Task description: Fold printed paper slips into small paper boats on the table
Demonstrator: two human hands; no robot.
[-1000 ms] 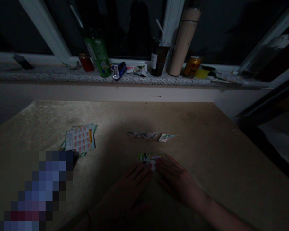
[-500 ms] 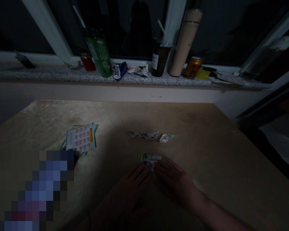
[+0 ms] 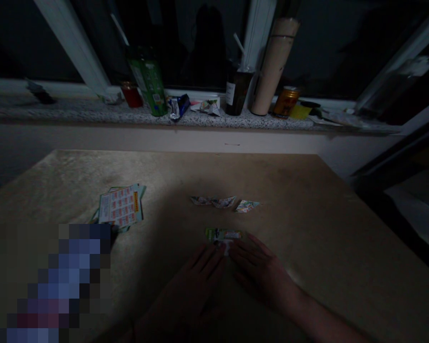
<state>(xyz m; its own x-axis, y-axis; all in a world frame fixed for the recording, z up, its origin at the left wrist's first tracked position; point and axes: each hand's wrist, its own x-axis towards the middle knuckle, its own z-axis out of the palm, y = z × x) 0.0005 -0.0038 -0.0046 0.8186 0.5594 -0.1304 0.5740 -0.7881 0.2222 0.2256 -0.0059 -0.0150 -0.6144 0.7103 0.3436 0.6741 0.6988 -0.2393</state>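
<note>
A small green and white printed paper (image 3: pixel 223 234), seemingly folded, lies on the table just in front of me. My left hand (image 3: pixel 198 274) rests flat with fingers stretched, its tips on the paper's near left part. Opposite it, my right hand (image 3: pixel 259 267) also lies flat, fingers extended over the near right part. Both hands hide the paper's near side. Beyond it sit folded paper pieces in a row: one at left (image 3: pixel 200 200), one in the middle (image 3: pixel 223 202) and one at right (image 3: pixel 247 206). The dim light blurs their folds.
A stack of printed paper slips (image 3: pixel 121 206) lies on the tan table (image 3: pixel 289 186) at left. A pixelated patch covers the lower left. The granite windowsill (image 3: pixel 200 120) holds a green carton (image 3: pixel 150 88), a dark drink cup (image 3: pixel 238 93), a tall flask (image 3: pixel 273 66) and an orange can (image 3: pixel 285 102).
Both hands stay nearly still on the paper. The whole view has shifted very slightly; the papers on the table keep their places.
</note>
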